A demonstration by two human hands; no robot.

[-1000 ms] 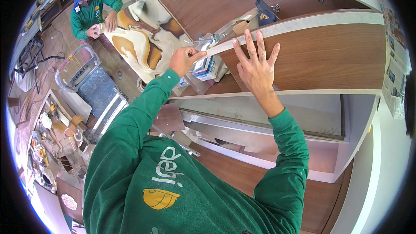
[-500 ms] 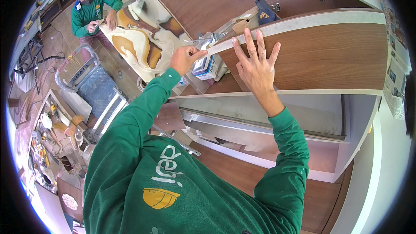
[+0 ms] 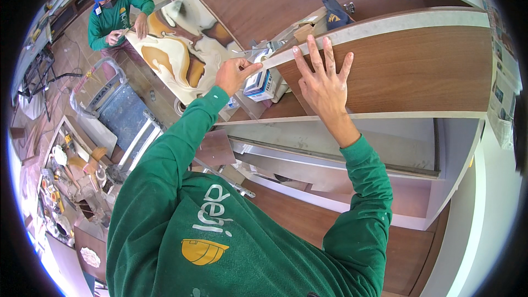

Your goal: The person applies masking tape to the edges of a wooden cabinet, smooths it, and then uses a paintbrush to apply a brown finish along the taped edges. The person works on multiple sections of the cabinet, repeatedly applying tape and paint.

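A: Here we are, and our eyes go to eleven o'clock: the left hand [image 3: 231,75] has thumb and fingers clamped on the near-left end of the pale strip [image 3: 407,22]!

B: And we follow that strip, curving from twelve o'clock out past two, along the far edge of the wood-grain panel [image 3: 418,71].

A: Between one and two, we see the right hand [image 3: 325,91], fingers fanned wide, fingertips on the strip. The two hands are apart from each other.

B: Does that palm touch the panel? We can't tell from here!

A: Just beside the left hand, we spot a white-and-blue box [image 3: 258,85] at twelve. At one o'clock, a dark blue cloth item [image 3: 335,14] lies beyond the strip.

B: Over at ten, we have a co-worker [image 3: 121,16], blue head covering, green top, both hands at the edge of a marbled panel [image 3: 181,49]!
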